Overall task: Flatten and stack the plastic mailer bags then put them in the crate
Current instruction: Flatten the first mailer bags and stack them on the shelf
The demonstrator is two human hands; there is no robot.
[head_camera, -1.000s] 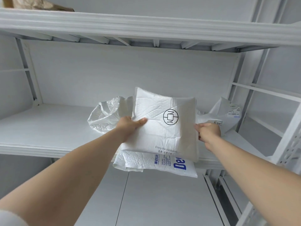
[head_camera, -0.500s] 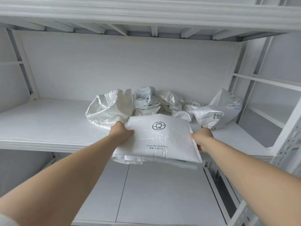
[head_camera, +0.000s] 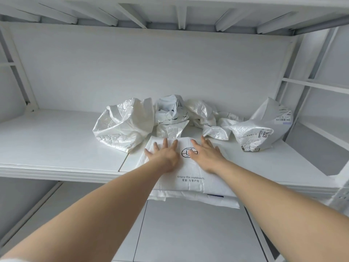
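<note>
White shelf point(head_camera: 56, 148), flattened mailer stack point(head_camera: 190, 186) at front edge, crumpled bags point(head_camera: 122, 127) behind

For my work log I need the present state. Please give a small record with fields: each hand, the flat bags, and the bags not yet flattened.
left hand: flat, fingers spread, pressing the top bag
right hand: flat on the same bag, partly over its round logo
top bag: flat, print up, lying on the lower bag
lower bag: blue print at its edge; overhangs the shelf front
crumpled bags: a row behind, nearer the back wall; no hand on them
</note>
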